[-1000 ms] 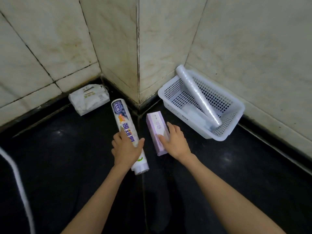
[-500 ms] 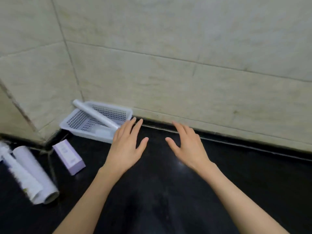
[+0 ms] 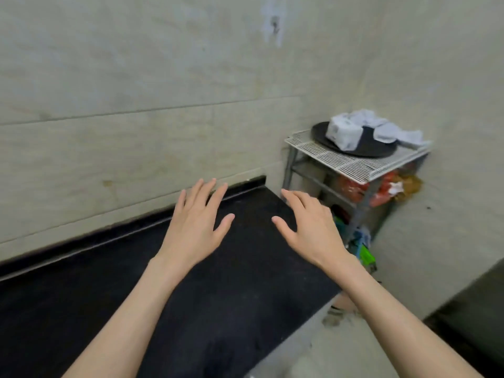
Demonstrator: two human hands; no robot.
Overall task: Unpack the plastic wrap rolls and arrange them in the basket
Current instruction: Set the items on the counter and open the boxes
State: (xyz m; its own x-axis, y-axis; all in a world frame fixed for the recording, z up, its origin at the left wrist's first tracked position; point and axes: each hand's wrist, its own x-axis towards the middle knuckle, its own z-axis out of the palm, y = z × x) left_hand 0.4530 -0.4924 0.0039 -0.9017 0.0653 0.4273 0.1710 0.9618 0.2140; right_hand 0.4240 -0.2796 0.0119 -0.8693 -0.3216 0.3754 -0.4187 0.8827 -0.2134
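We hold our left hand and right hand spread and empty above the black stone counter. White printed packets sit on a white wire rack; their writing is unreadable.

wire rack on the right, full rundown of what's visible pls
The wire rack stands in the wall corner just past the right end of the black counter. It looks like pale coated metal: a slatted grid top shelf on thin grey legs, with at least one lower tier. On top lies a dark round tray carrying white wrapped packs. Below, red and orange packets and blurred green and blue items are stuffed in. Neither hand touches it.
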